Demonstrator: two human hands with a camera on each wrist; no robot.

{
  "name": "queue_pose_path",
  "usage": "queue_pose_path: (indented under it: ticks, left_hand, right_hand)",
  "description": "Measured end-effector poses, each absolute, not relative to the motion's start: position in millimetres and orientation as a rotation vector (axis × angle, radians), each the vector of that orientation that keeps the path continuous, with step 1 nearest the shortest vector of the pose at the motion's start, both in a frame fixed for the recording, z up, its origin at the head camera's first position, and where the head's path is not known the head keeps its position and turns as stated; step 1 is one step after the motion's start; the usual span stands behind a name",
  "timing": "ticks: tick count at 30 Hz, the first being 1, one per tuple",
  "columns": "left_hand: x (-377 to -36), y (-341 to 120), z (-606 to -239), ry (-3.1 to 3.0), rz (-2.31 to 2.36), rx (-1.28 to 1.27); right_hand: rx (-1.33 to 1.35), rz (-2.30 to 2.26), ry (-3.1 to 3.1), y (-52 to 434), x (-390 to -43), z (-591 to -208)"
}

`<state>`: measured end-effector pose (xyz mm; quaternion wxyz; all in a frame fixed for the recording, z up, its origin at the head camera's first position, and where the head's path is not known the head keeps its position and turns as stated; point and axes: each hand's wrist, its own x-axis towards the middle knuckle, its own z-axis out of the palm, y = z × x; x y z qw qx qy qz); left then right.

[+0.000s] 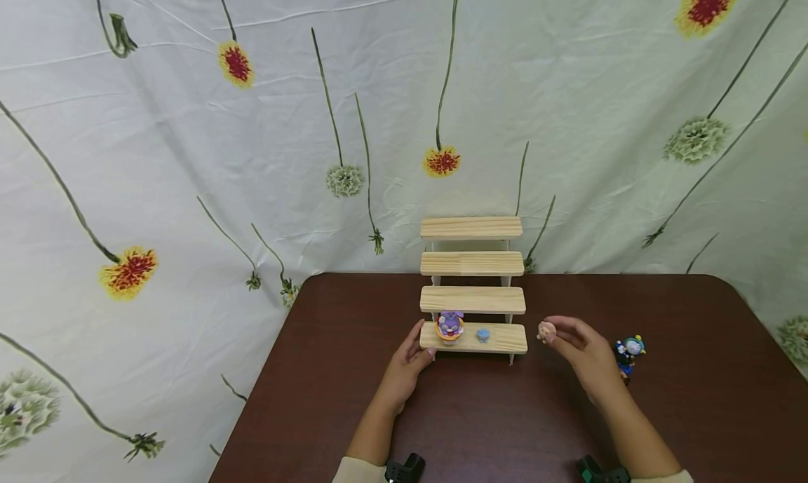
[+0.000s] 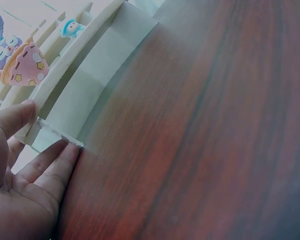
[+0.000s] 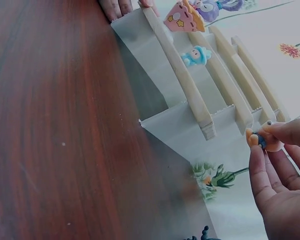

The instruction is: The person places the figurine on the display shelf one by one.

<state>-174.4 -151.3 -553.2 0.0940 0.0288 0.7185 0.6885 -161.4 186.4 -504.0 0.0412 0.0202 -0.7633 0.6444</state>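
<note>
A four-tier display stand [image 1: 472,299] with pale wooden steps and white side panels stands on the table. My left hand [image 1: 402,372] holds the left end of its lowest step, thumb at the front edge and fingers against the side panel. On that step sit a purple long-eared figurine [image 1: 450,323] in a pink, star-patterned cone-shaped base [image 2: 29,67] and a smaller light-blue figurine [image 1: 483,335]. To the right of the stand, my right hand [image 1: 588,357] pinches a small peach-coloured figurine [image 1: 546,331] between thumb and fingertips; a dark patch shows on it in the right wrist view.
A blue and dark figurine [image 1: 630,348] with yellow tips is on the dark brown table [image 1: 505,413], just right of my right hand. Behind the table hangs a white cloth [image 1: 284,118] with printed flowers. The upper steps [image 1: 470,227] rise toward this cloth.
</note>
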Motion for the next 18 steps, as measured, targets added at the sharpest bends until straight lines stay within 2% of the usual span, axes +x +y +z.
queue_pose_path:
  ticks: [18]
  left_hand:
    - [-175, -151, -553, 2.132, 2.043, 0.089]
  right_hand:
    - [0.139, 2.022, -2.338, 175, -170, -490]
